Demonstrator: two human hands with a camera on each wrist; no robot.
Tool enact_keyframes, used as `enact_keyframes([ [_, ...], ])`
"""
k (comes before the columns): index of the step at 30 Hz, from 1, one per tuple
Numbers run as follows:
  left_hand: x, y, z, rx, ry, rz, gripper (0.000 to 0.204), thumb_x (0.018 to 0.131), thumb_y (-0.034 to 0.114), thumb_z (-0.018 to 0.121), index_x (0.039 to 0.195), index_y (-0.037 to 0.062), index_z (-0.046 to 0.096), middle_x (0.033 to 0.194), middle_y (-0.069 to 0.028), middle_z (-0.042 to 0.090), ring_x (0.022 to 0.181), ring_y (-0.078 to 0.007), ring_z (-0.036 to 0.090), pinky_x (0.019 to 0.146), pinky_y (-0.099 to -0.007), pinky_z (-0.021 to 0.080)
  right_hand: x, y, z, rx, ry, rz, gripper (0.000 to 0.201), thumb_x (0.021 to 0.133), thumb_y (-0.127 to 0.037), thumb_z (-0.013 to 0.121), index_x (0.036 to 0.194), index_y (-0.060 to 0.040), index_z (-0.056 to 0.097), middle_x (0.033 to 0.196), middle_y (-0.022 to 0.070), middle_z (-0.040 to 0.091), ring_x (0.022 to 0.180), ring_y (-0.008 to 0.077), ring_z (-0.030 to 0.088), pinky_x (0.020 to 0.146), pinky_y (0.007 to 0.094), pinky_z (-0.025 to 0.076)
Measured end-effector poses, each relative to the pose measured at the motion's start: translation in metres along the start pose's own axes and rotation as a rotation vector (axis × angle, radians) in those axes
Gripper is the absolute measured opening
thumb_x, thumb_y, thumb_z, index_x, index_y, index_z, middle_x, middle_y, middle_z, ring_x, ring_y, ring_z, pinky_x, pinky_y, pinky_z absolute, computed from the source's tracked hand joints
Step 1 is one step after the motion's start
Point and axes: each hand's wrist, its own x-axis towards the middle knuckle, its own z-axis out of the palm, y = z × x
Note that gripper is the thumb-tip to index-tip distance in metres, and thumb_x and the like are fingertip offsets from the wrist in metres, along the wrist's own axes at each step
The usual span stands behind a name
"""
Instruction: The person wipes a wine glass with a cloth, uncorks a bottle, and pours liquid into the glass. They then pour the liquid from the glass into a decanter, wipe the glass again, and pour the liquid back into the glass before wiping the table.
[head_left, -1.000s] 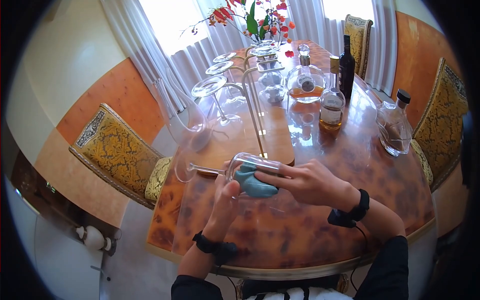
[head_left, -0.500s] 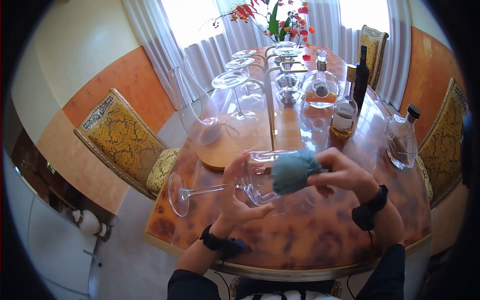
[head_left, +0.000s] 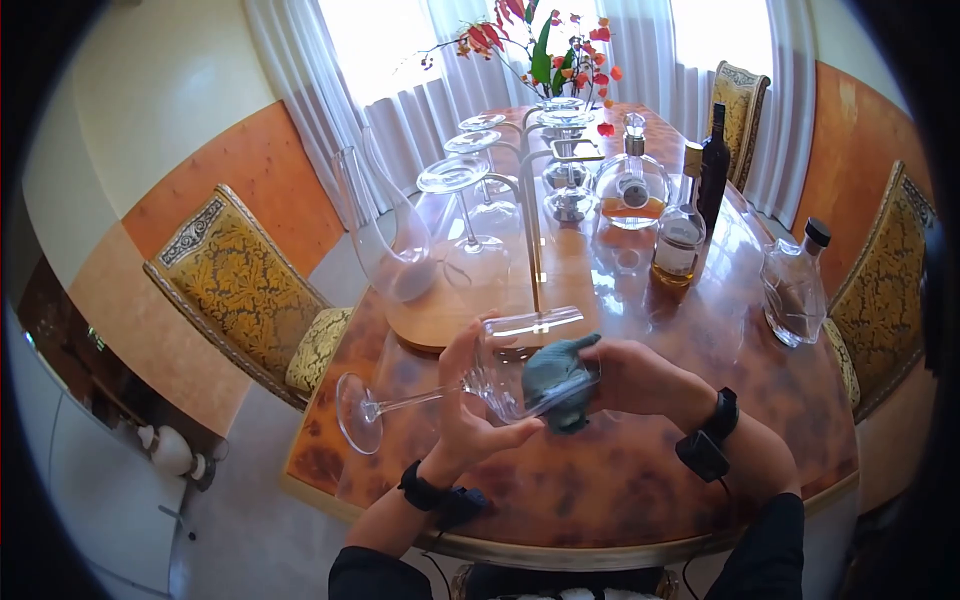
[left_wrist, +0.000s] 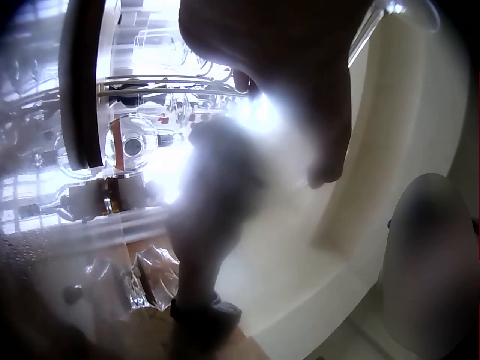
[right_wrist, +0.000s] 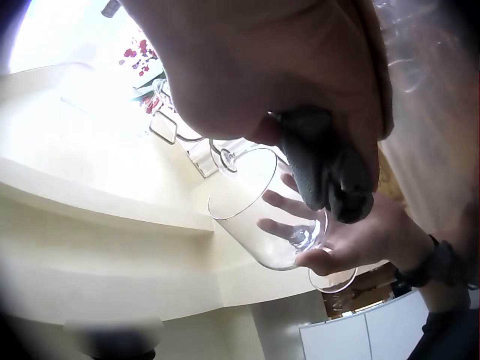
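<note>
A clear wine glass (head_left: 508,345) lies sideways over the table's near part, foot at left and mouth toward the right. My left hand (head_left: 468,428) holds it, fingers and thumb spread around the base of the bowl. My right hand (head_left: 652,380) grips a bunched teal cloth (head_left: 560,380) at the mouth, where it overlaps the bowl in the head view. From the right wrist, the cloth (right_wrist: 319,161) looks dark beneath the right hand (right_wrist: 274,75), with the bowl (right_wrist: 244,217) and left hand (right_wrist: 367,232) beyond. The left wrist view is dark and blurred around the hands.
Ahead, a metal rack on a wooden base (head_left: 420,325) has several upside-down glasses (head_left: 455,176). A tall curved decanter (head_left: 410,270) stands at its left. To the right are a liquor bottle (head_left: 680,250), a dark bottle (head_left: 713,170), a round decanter (head_left: 635,190) and a black-capped bottle (head_left: 795,290).
A second ago the right fingers and cloth were inside the bowl. Half a second ago the cloth was held at the mouth; it has since turned and moved slightly down-left.
</note>
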Motion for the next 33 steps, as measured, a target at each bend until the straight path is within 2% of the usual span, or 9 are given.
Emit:
enact_keyframes([
  [4,0.001,0.012,0.007,-0.112,-0.017,-0.129,0.110,0.063,0.025,0.095,0.152,0.0005,0.034,0.147,-0.0210,0.047,0.138,-0.0295,0.044,0.116,-0.0440,0.037,-0.004,-0.008,0.014,0.017,-0.056,-0.025,0.045,0.108,-0.037,0.042,0.139,-0.0042,0.050,0.128,0.0111,0.062,0.117,0.0255,0.064,0.099,0.0468,0.054],
  [7,0.003,0.014,0.009,0.036,-0.082,-0.153,0.105,0.063,0.032,0.095,0.148,-0.0018,0.043,0.139,-0.0202,0.055,0.132,-0.0275,0.050,0.112,-0.0413,0.041,-0.002,-0.005,0.016,0.006,0.112,-0.033,0.047,0.109,-0.040,0.040,0.139,-0.0052,0.049,0.132,0.0112,0.059,0.118,0.0246,0.063,0.101,0.0476,0.053],
  [13,0.008,0.020,0.006,0.340,-0.163,-0.094,0.103,0.063,0.037,0.094,0.145,-0.0029,0.047,0.135,-0.0184,0.058,0.123,-0.0254,0.057,0.106,-0.0375,0.045,-0.002,-0.006,0.019,-0.148,0.250,-0.440,0.038,0.108,-0.032,0.047,0.132,-0.0040,0.053,0.130,0.0099,0.060,0.117,0.0216,0.063,0.101,0.0391,0.053],
  [15,0.007,0.016,0.007,0.354,-0.172,-0.144,0.102,0.064,0.035,0.094,0.146,-0.0030,0.046,0.134,-0.0172,0.058,0.123,-0.0239,0.057,0.106,-0.0368,0.045,-0.014,-0.013,0.018,-0.812,0.242,-0.671,0.027,0.106,-0.019,0.051,0.126,-0.0003,0.054,0.128,0.0099,0.061,0.115,0.0221,0.064,0.097,0.0385,0.053],
  [17,0.001,0.008,0.012,0.128,-0.095,-0.316,0.097,0.070,0.029,0.091,0.147,-0.0038,0.042,0.135,-0.0140,0.058,0.123,-0.0207,0.056,0.105,-0.0364,0.046,-0.019,-0.010,0.037,-0.863,0.225,-0.771,0.023,0.099,-0.007,0.058,0.121,0.0007,0.054,0.127,0.0144,0.062,0.113,0.0288,0.065,0.094,0.0402,0.052],
  [19,0.003,0.009,0.018,-0.032,-0.052,-0.387,0.093,0.074,0.026,0.089,0.148,-0.0040,0.040,0.135,-0.0127,0.058,0.123,-0.0192,0.056,0.105,-0.0358,0.046,-0.017,-0.011,0.041,-1.436,0.148,-1.186,0.033,0.090,-0.003,0.067,0.120,-0.0004,0.054,0.126,0.0192,0.063,0.112,0.0356,0.065,0.093,0.0416,0.052],
  [20,0.004,0.011,0.019,-0.193,-0.015,-0.447,0.090,0.078,0.023,0.087,0.149,-0.0042,0.039,0.136,-0.0115,0.058,0.123,-0.0177,0.056,0.105,-0.0352,0.047,-0.013,-0.009,0.039,-1.475,0.143,-1.259,0.040,0.082,-0.004,0.073,0.118,-0.0025,0.055,0.129,0.0218,0.062,0.114,0.0405,0.063,0.095,0.0433,0.053],
  [27,0.004,0.005,0.016,-0.462,0.123,-0.534,0.090,0.085,0.038,0.083,0.150,-0.0034,0.036,0.135,-0.0120,0.058,0.121,-0.0167,0.058,0.105,-0.0329,0.047,-0.015,-0.006,0.037,-1.875,0.043,-1.440,0.018,0.081,-0.007,0.075,0.096,-0.0081,0.064,0.133,0.0133,0.062,0.125,0.0343,0.060,0.102,0.0463,0.054],
  [33,0.008,0.010,0.007,-0.565,0.321,-0.661,0.099,0.086,0.077,0.058,0.147,0.0005,0.040,0.133,-0.0181,0.061,0.111,-0.0216,0.061,0.102,-0.0370,0.049,-0.011,0.015,0.036,-2.138,-0.106,-1.418,0.008,0.084,-0.014,0.072,0.088,-0.0142,0.065,0.129,0.0040,0.065,0.126,0.0245,0.059,0.113,0.0494,0.048],
])
